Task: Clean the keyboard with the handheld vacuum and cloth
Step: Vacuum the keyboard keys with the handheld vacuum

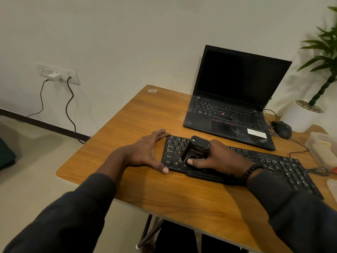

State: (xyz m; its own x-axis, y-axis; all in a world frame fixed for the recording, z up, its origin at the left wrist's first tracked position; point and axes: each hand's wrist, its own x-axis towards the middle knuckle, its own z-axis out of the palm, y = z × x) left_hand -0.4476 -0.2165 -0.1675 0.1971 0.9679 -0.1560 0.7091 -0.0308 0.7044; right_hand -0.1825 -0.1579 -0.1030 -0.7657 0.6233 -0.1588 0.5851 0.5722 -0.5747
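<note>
The right hand (pixel 217 159) has its fingers (pixel 191 162) wrapped around a small black handheld vacuum (pixel 196 148), nozzle down on the left end of the long black plastic keyboard (pixel 273 165), about over the letter keys beside Caps Lock and Shift. The left hand (pixel 145 151) holds nothing; its fingers are spread flat, thumb at the near corner and fingertips at the far corner, bracing the keyboard's left edge against the wooden counter (pixel 138 115).

To my eye the vacuuming pass is just at its start on this end. It would go best with slow strokes along each row, nozzle kept close to the gaps between keys, the bracing hand holding firm so the board doesn't slide, then working rightward toward the number pad.

The keyboard lies across the counter's near right part, in front of an open black laptop (pixel 237 99). Its keys look dusty and grey-smeared, especially at the right. I can't pick out a cloth anywhere.
</note>
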